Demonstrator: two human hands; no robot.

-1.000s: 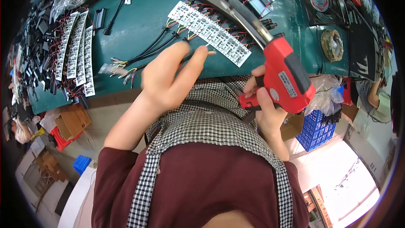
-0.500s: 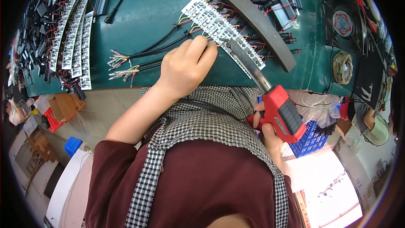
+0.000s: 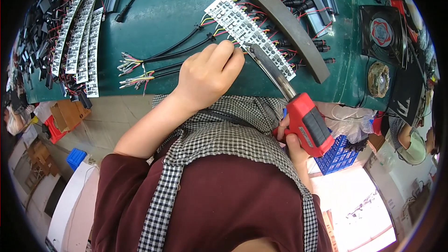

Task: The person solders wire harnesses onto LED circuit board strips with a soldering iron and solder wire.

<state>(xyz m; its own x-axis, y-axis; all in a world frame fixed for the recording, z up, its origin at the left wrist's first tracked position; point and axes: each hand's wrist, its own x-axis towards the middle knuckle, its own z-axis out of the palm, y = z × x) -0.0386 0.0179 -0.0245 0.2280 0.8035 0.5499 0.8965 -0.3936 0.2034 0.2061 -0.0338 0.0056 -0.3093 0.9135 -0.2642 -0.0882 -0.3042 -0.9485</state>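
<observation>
My left hand (image 3: 208, 72) is closed in a pinch at the near edge of a white circuit board panel (image 3: 252, 35), apparently on a thin wire that the fingers mostly hide. Black cables (image 3: 175, 45) with coloured wire ends lie to its left, some passing under the hand. From the right, my right hand (image 3: 293, 142) grips the handle of a red soldering gun (image 3: 310, 126). Its dark tip reaches the panel's near edge, just right of my left fingertips. Coloured wires are attached along both long edges of the panel.
A curved dark bar (image 3: 284, 25) lies just beyond the panel over several cables. At left are separate circuit board strips (image 3: 84, 42) beside a heap of black parts (image 3: 35, 42). A fan (image 3: 381, 32) and a round roll (image 3: 378, 78) stand at right on the green table (image 3: 154, 14).
The soldering gun has shifted slightly up and left, its tip staying by the panel's edge. My left hand keeps its pinch with hardly any movement. The view has shifted a little.
</observation>
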